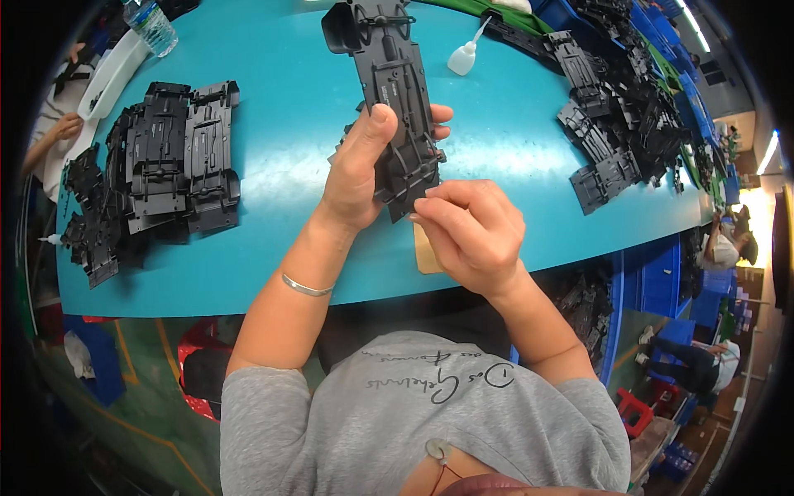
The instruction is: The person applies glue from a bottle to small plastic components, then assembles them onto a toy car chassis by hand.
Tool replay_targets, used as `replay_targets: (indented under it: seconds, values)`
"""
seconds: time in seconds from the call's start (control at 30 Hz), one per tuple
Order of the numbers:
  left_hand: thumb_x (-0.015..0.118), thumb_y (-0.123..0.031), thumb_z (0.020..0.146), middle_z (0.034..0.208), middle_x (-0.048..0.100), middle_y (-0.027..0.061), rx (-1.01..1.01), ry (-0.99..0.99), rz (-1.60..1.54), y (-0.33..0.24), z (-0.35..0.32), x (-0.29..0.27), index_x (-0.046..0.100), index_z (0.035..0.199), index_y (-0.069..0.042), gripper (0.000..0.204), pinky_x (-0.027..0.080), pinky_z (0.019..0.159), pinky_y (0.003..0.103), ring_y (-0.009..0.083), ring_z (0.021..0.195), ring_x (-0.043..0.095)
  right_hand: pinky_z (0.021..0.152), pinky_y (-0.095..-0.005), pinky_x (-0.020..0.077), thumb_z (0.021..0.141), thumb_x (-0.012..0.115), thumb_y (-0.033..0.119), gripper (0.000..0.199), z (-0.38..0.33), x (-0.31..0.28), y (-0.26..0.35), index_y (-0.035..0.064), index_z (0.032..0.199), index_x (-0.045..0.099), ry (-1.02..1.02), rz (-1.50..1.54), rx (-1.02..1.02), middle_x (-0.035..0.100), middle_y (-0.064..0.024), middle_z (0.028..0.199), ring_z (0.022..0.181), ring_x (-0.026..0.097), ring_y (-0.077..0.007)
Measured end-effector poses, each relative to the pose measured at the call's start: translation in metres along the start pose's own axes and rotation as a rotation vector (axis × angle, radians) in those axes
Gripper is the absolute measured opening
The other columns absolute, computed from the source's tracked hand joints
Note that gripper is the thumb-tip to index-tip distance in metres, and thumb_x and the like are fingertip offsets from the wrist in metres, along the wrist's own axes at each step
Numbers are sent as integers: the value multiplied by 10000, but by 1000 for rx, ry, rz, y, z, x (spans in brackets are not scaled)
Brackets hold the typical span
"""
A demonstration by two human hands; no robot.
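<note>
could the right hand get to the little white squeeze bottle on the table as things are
Probably yes. The white squeeze bottle stands in the open on the blue table, with bare surface around it. But the right hand is pinching at the black plastic chassis, so it would have to let go first.

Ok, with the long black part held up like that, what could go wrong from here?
1. The left hand grips the long black plastic part near its lower end only; the far end could sag or twist.
2. The right hand pinches at the lower edge; fingers may slip.
3. The small white bottle stands close behind; it could be knocked over.
</note>
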State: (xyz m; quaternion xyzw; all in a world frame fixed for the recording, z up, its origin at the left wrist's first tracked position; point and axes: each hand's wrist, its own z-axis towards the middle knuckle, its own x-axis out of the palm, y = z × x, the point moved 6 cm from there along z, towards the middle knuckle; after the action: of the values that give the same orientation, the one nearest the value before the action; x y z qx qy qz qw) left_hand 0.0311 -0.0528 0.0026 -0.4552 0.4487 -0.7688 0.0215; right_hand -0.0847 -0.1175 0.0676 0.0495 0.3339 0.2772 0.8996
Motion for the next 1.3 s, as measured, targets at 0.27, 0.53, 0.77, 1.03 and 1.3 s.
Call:
replay_targets:
  seconds: [0.27,0.53,0.77,1.03,1.3]
  values:
    - [439,-603,931,1246,560,173,-19,-10,131,-1,-2,1,452,1307,21,729,529,911,360,223,1110,571,518,-283,446,641,754,49,210,-3,8,2,70,832,671,-13,-97,-87,596,-29,800,624,558,-178]
    - [465,-600,922,1237,567,165,-17,-19,145,0,-2,2,471,1292,21,723,518,919,361,223,1116,567,526,-292,437,649,742,63,191,-7,12,2,69,827,671,18,-129,-93,584,-23,794,617,549,-170]
    - [522,-489,948,1163,576,124,19,3,108,1,-2,4,470,1231,-32,540,489,861,295,174,1057,545,508,-288,414,609,774,33,245,-7,14,4,41,830,670,54,-135,-126,588,-44,769,597,531,-181]
    - [543,-473,944,1146,573,105,44,46,168,1,0,2,480,1217,-38,517,477,850,280,146,1020,529,515,-288,413,603,777,42,257,-7,17,2,69,839,681,102,-134,-116,594,-18,777,597,526,-164]
    - [488,-543,942,1204,569,140,106,-29,53,-23,2,-9,478,1251,22,643,517,889,329,188,1080,559,634,-358,493,736,724,76,195,-1,9,-74,70,926,681,160,-60,269,636,-74,833,716,612,-263]
